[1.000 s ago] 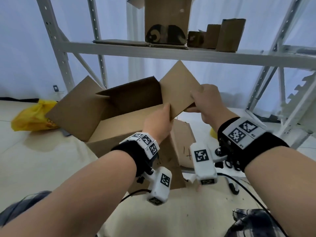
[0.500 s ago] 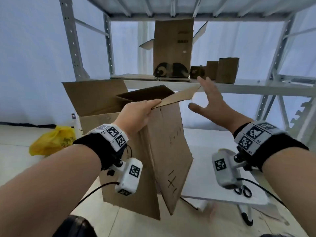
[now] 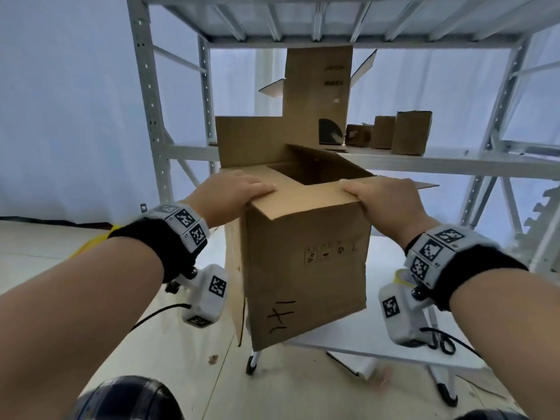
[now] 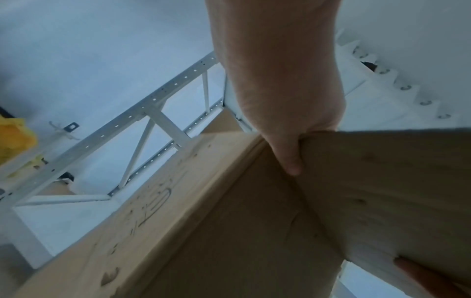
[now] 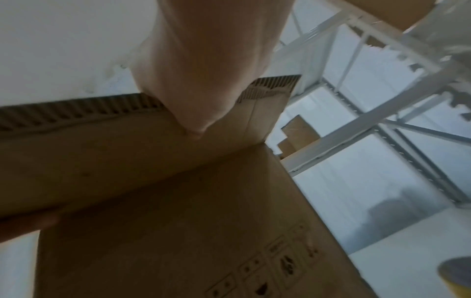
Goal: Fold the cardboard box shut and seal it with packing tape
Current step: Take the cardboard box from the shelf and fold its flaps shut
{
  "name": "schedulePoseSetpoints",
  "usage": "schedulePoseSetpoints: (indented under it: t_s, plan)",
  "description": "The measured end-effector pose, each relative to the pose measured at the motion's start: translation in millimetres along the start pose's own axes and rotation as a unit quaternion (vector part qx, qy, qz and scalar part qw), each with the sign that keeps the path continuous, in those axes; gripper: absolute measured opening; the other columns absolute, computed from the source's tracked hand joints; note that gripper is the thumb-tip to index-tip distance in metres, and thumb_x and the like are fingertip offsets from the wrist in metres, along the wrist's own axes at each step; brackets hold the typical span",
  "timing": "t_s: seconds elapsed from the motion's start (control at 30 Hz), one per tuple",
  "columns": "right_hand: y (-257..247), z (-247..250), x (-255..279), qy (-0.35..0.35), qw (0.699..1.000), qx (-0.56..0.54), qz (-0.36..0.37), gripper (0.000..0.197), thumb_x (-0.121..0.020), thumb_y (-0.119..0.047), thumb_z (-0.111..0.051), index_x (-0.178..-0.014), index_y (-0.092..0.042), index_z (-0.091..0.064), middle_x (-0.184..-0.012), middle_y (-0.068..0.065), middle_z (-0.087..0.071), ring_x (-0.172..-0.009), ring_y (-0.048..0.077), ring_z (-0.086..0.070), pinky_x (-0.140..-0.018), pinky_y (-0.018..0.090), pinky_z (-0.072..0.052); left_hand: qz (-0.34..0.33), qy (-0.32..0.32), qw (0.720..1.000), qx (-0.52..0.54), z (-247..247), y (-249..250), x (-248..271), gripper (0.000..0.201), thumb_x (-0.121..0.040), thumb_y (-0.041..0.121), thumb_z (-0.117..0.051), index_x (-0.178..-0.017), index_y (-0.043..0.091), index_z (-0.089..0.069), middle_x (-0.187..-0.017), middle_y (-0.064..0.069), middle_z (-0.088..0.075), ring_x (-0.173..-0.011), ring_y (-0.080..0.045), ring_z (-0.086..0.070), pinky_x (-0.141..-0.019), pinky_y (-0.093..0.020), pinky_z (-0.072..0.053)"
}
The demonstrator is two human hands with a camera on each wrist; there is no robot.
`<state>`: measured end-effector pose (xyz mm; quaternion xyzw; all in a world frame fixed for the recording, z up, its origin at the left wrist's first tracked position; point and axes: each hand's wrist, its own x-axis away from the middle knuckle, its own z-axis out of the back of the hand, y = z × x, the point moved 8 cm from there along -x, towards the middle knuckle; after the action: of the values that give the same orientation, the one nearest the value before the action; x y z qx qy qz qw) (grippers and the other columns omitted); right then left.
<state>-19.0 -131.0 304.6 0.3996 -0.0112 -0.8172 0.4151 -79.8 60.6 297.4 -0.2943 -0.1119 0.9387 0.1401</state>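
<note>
Near flap point(image 3: 306, 197) folded down, gripped by left hand point(image 3: 233, 192) and right hand point(image 3: 385, 198); far flap point(image 3: 251, 140) upright; cardboard box point(image 3: 306, 277) untaped.

— What have you got behind your work spot?

— You're facing a pale metal shelving rack point(image 3: 157, 122). On its middle shelf stands a tall cardboard carton point(image 3: 316, 92) with its side flaps sticking out, and to the right of it you have a row of small brown boxes point(image 3: 410, 131).

— And lower down?

— You've got a white table point(image 3: 348, 328) on wheeled legs, with a pair of scissors point(image 3: 444, 344) lying at its near right corner. Far left on the floor you can see a bit of a yellow bag point(image 3: 91, 242), and white curtains point(image 3: 60, 101) hang behind it all.
</note>
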Motion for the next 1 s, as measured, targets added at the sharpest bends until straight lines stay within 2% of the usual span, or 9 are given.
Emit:
schedulePoseSetpoints:
  t_s: [0.1,0.2,0.33,0.43,0.63,0.7,0.8,0.9,1.0]
  plan:
    - [-14,-14,-11,-0.087,0.995,0.042,-0.034,0.022,-0.098,-0.016,-0.042,-0.112,-0.025,-0.057,-0.092,-0.003,-0.065,-0.085,0.020,-0.063,-0.067,0.029,-0.036,-0.027,0.026,0.998,0.054,9,10,13,0.036,-0.089,0.019,-0.062,-0.125,0.019,-0.060,-0.111,-0.004,-0.068,-0.099,-0.024,-0.062,-0.078,-0.031,-0.047]
    - [-32,-18,-22,-0.102,0.991,0.055,-0.060,0.022,-0.097,-0.008,-0.039,-0.101,-0.020,-0.058,-0.087,0.000,-0.062,-0.084,0.023,-0.062,-0.068,0.031,-0.035,-0.031,0.042,0.998,0.037,18,28,14,0.031,-0.093,0.030,-0.055,-0.122,0.019,-0.060,-0.101,0.001,-0.067,-0.090,-0.017,-0.063,-0.071,-0.024,-0.044]
    - [-69,-27,-35,-0.115,0.991,0.064,-0.035,0.020,-0.095,-0.006,-0.043,-0.091,-0.016,-0.060,-0.072,0.000,-0.052,-0.068,0.022,-0.054,-0.063,0.031,-0.040,0.073,-0.063,0.994,-0.060,-5,27,-2,0.022,-0.098,0.023,-0.042,-0.113,0.020,-0.058,-0.086,0.003,-0.056,-0.080,-0.015,-0.055,-0.064,-0.026,-0.038]
    - [-72,-27,-40,-0.098,0.994,0.042,-0.018,0.019,-0.096,-0.011,-0.045,-0.091,-0.017,-0.063,-0.071,-0.001,-0.050,-0.066,0.018,-0.047,-0.058,0.027,-0.033,0.108,-0.081,0.989,-0.056,-14,21,-4,0.032,-0.095,0.007,-0.039,-0.117,0.021,-0.058,-0.096,-0.003,-0.063,-0.089,-0.022,-0.060,-0.070,-0.031,-0.045]
    - [-21,-31,-17,-0.142,0.988,-0.020,-0.060,0.028,-0.098,-0.020,-0.041,-0.108,-0.029,-0.067,-0.089,-0.002,-0.065,-0.076,0.016,-0.054,-0.053,0.024,-0.028,0.106,-0.040,0.993,-0.021,-21,10,7,0.053,-0.095,0.000,-0.035,-0.139,0.029,-0.044,-0.116,-0.003,-0.063,-0.103,-0.022,-0.059,-0.072,-0.025,-0.036]
    - [-9,-35,-5,-0.166,0.984,-0.032,-0.061,0.033,-0.098,-0.017,-0.043,-0.118,-0.033,-0.063,-0.098,-0.002,-0.068,-0.083,0.017,-0.058,-0.056,0.023,-0.032,0.109,-0.035,0.993,-0.029,-25,5,11,0.056,-0.095,0.001,-0.035,-0.141,0.032,-0.039,-0.118,0.000,-0.063,-0.101,-0.020,-0.060,-0.069,-0.023,-0.034]
    - [6,-41,8,-0.179,0.978,-0.089,-0.064,0.040,-0.098,-0.017,-0.047,-0.131,-0.037,-0.055,-0.110,-0.001,-0.069,-0.096,0.020,-0.061,-0.069,0.028,-0.045,0.114,-0.040,0.992,-0.027,-35,-2,15,0.058,-0.095,0.001,-0.035,-0.142,0.035,-0.038,-0.124,0.002,-0.061,-0.102,-0.021,-0.060,-0.068,-0.027,-0.040]
    - [13,-39,15,-0.158,0.976,-0.133,-0.072,0.035,-0.100,-0.017,-0.044,-0.130,-0.028,-0.059,-0.105,0.007,-0.071,-0.090,0.026,-0.063,-0.078,0.037,-0.051,0.142,-0.031,0.989,-0.027,-36,-13,16,0.046,-0.097,0.006,-0.037,-0.133,0.033,-0.050,-0.118,0.000,-0.065,-0.100,-0.024,-0.062,-0.079,-0.036,-0.048]
    - [8,-37,15,-0.140,0.983,-0.102,-0.065,0.031,-0.102,-0.017,-0.038,-0.116,-0.014,-0.065,-0.096,0.011,-0.070,-0.079,0.024,-0.058,-0.072,0.032,-0.046,0.165,-0.033,0.985,-0.040,-32,-14,3,0.031,-0.097,0.015,-0.040,-0.118,0.021,-0.062,-0.107,-0.004,-0.068,-0.098,-0.026,-0.061,-0.086,-0.038,-0.045]
